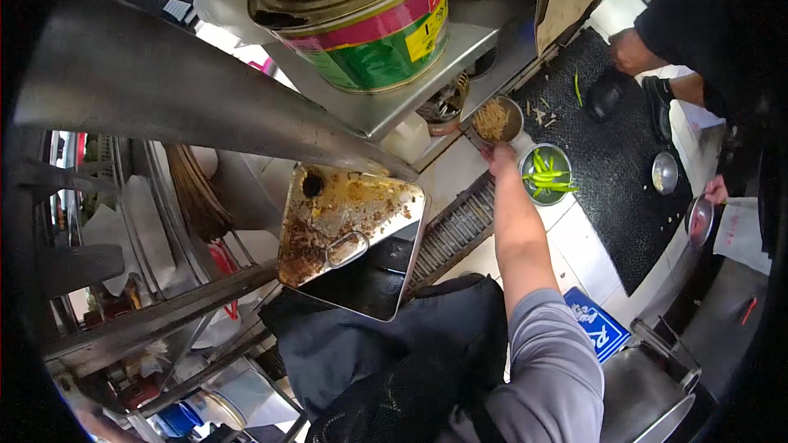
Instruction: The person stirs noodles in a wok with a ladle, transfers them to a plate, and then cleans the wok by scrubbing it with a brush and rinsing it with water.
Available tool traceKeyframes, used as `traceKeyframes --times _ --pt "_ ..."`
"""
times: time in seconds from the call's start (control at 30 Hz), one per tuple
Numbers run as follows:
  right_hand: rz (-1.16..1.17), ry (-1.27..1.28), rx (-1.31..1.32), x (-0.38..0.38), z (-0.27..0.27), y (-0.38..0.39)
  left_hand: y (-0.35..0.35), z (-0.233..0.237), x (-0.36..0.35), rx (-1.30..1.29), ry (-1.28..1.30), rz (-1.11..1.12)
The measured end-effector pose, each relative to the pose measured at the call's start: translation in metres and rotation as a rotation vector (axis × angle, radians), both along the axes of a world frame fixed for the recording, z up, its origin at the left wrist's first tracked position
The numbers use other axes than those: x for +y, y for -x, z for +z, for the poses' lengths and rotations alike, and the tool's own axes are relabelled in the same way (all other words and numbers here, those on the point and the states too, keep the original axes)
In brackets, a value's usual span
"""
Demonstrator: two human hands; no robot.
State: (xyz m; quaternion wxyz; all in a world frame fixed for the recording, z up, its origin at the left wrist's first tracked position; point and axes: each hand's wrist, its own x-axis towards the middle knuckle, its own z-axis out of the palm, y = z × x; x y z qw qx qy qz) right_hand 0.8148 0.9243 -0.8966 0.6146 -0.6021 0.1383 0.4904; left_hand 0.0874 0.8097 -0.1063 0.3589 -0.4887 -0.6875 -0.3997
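Observation:
My right hand (pixel 500 157) reaches forward from a grey sleeve, its fingers closed at the near rim of a metal bowl (pixel 517 125) of pale brown strips (pixel 492 121). Just beside it on the floor is a second metal bowl (pixel 565 153) with several green chillies (pixel 545 172). Loose pale pieces (pixel 542 112) lie on a black mat past the bowls. A stained metal tray (pixel 353 221) with a ring handle (pixel 347 249) leans near my lap. My left hand is not in view.
Another person's hand (pixel 635 52) is above the black mat (pixel 628 197), near dark shoes (pixel 606 95). Farther right, a hand (pixel 716 190) is at a metal bowl (pixel 700 221). A large tin (pixel 369 41) stands on a steel shelf (pixel 361 111). A floor grate (pixel 451 234) runs alongside.

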Motion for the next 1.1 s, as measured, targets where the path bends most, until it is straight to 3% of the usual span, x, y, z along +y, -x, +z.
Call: traceKeyframes --times 0.07,0.13,0.2,0.27,0.33,0.37,0.4,0.47,0.57,0.7,0.77,0.8,0.87,0.9,1.1 --pt "-0.197 -0.079 -0.042 -0.006 -0.008 0.000 -0.002 0.000 0.003 0.014 -0.002 -0.006" --pt "-0.078 0.075 -0.251 -0.028 0.005 0.016 -0.002 -0.006 0.009 0.025 0.000 0.000" --pt "-0.097 0.248 -0.346 -0.059 0.071 0.046 -0.002 -0.011 0.009 0.023 -0.014 0.009" --pt "0.079 0.169 -0.345 -0.105 0.095 0.056 -0.007 -0.015 0.012 0.033 -0.028 0.011" --pt "0.203 0.150 -0.537 -0.151 0.104 0.065 -0.023 -0.023 0.015 0.033 -0.051 -0.008" --pt "0.135 0.145 -0.595 -0.168 0.116 0.071 -0.035 -0.030 0.015 0.040 -0.071 -0.020" --pt "0.128 0.145 -0.606 -0.182 0.104 0.063 -0.050 -0.035 0.016 0.051 -0.095 -0.034" --pt "0.082 0.144 -0.977 -0.215 0.082 0.040 -0.056 -0.036 0.016 0.097 -0.098 -0.027" --pt "0.005 0.409 -0.740 -0.216 0.081 -0.005 0.122 -0.001 0.015 0.386 0.071 0.249" --pt "-0.126 0.616 -0.741 -0.186 0.074 -0.027 0.077 -0.007 0.019 0.325 -0.002 0.167" --pt "-0.294 0.769 -0.624 -0.179 0.058 -0.026 0.015 -0.014 0.016 -0.009 -0.035 -0.041" --pt "-0.284 0.767 -0.616 -0.177 0.057 -0.024 0.007 -0.012 0.014 0.003 -0.037 -0.035" --pt "-0.410 0.509 -0.254 -0.177 0.051 -0.028 -0.005 -0.009 0.012 -0.040 0.083 -0.022" --pt "-0.278 0.387 -0.171 -0.183 0.048 -0.032 -0.012 -0.012 0.012 -0.027 0.060 -0.035" --pt "-0.303 0.134 -0.309 -0.197 0.071 -0.006 0.028 -0.009 0.017 -0.037 -0.034 -0.062"
